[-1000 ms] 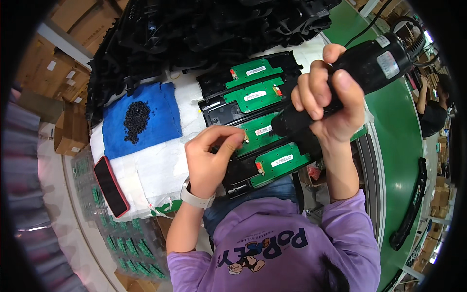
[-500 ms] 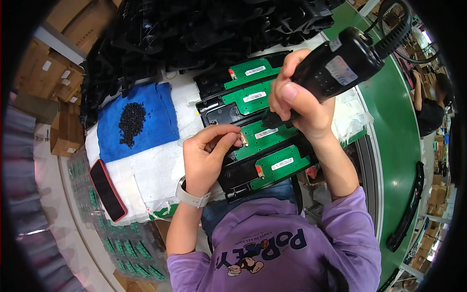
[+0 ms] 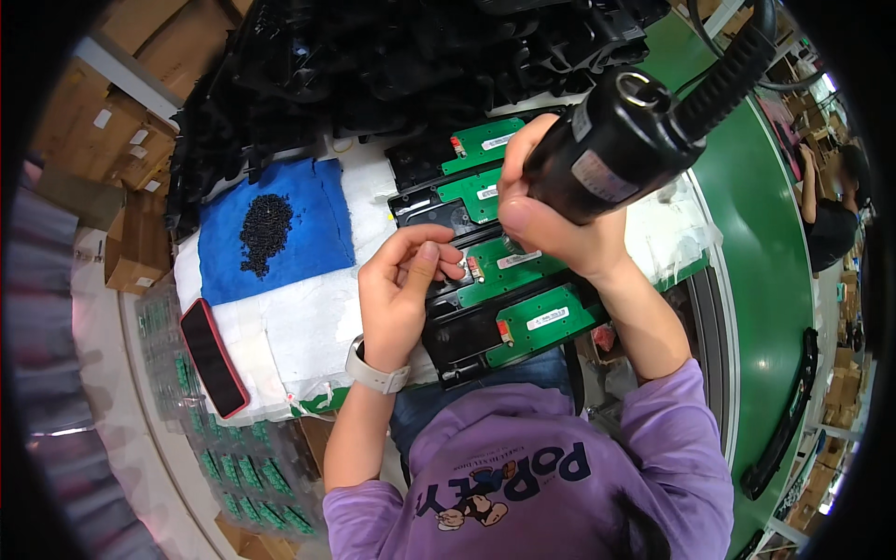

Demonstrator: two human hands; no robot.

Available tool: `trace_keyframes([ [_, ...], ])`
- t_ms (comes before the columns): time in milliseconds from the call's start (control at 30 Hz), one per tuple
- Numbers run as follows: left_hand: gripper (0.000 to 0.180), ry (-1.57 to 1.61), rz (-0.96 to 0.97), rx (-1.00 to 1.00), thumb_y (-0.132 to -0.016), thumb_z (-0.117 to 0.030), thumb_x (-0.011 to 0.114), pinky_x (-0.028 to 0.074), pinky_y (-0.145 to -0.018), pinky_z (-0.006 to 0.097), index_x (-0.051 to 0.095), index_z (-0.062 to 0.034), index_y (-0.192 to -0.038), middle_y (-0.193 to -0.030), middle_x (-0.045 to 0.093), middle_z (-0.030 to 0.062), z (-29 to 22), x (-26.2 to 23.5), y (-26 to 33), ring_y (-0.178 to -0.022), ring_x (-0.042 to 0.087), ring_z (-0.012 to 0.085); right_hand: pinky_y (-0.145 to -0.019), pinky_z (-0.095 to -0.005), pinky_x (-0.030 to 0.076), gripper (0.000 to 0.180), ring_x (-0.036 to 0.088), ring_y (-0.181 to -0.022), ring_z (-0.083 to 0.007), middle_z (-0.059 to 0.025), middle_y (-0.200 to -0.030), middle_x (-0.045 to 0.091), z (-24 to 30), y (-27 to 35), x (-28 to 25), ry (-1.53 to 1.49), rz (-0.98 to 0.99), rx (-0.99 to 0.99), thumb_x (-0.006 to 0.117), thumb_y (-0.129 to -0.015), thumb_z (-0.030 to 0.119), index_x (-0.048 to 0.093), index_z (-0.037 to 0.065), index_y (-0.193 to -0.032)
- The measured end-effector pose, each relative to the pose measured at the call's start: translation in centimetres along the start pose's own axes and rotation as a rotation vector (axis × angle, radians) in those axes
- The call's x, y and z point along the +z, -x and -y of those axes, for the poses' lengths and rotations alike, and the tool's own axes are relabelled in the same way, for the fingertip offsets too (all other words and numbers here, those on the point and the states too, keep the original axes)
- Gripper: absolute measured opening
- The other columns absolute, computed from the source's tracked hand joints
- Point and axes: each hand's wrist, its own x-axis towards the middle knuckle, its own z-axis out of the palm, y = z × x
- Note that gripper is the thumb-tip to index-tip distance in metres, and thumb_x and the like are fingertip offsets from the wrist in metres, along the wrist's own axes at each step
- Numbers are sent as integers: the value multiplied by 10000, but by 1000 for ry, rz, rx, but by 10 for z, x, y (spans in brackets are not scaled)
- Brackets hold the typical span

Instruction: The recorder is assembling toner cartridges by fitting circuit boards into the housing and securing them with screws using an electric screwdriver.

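A black electric screwdriver (image 3: 611,140) is gripped in my right hand (image 3: 583,238), its tool end low over a green circuit board (image 3: 537,271) that lies in a black plastic housing (image 3: 448,343). My fingers hide the bit. Beside the small red-and-white component (image 3: 475,271) on that board, my left hand (image 3: 397,289) has thumb and forefinger pinched. Anything between those fingertips is too small to name. Another green board (image 3: 569,329) sits nearer me, and two more boards lie farther away in their black housings.
Left of the housings, a pile of small black screws (image 3: 265,229) rests on a blue cloth (image 3: 322,219). A red-edged phone (image 3: 215,359) lies at the table's left edge. Black plastic parts (image 3: 411,61) are heaped at the back. A person (image 3: 831,210) works at far right.
My right hand has brought the screwdriver leftward, and its body stands more upright over the board. My left hand stays by the red-and-white component, its fingers slightly shifted.
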Motion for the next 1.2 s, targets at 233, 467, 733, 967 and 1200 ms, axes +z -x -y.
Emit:
trace_keyframes([
  [233, 151, 150, -5, 43, -889, -11, 537, 484, -735, 245, 544, 42, -1030, -925, 656, 136, -4, -1, 2, -834, 650, 176, -479, -309, 400, 277, 426, -425, -126, -32, -599, 461, 12, -5, -10, -698, 42, -305, 490, -888, 246, 443, 54, -1083],
  [467, 144, 166, 106, 25, -877, 22, 538, 496, -761, 252, 544, 61, -1014, -930, 654, 154, -6, -1, 6, -871, 659, 207, -516, -321, 429, 282, 427, -427, -130, -27, -610, 479, 9, -4, -5, -710, -14, -365, 484, -895, 268, 454, 65, -1089],
  [733, 158, 181, 106, 13, -839, 78, 558, 512, -800, 262, 551, 67, -997, -913, 654, 156, -6, -1, 7, -873, 660, 210, -519, -321, 429, 241, 420, -422, -128, -24, -599, 465, 10, -1, -1, -678, -92, -283, 450, -903, 241, 448, 65, -1067],
  [967, 158, 115, 94, -3, -822, 95, 567, 521, -791, 263, 554, 71, -978, -898, 659, 159, -6, -2, 7, -871, 663, 210, -510, -316, 425, 200, 416, -420, -126, -23, -588, 453, 12, 1, 6, -666, -212, -204, 446, -898, 210, 444, 64, -1034],
  [1200, 118, -158, -1, 110, -786, 48, 629, 515, -729, 233, 608, 44, -902, -835, 687, 111, -3, 3, 12, -815, 680, 168, -478, -315, 420, 172, 433, -414, -131, -31, -563, 441, 16, -1, 13, -581, -438, -90, 519, -863, 166, 473, 48, -980],
])
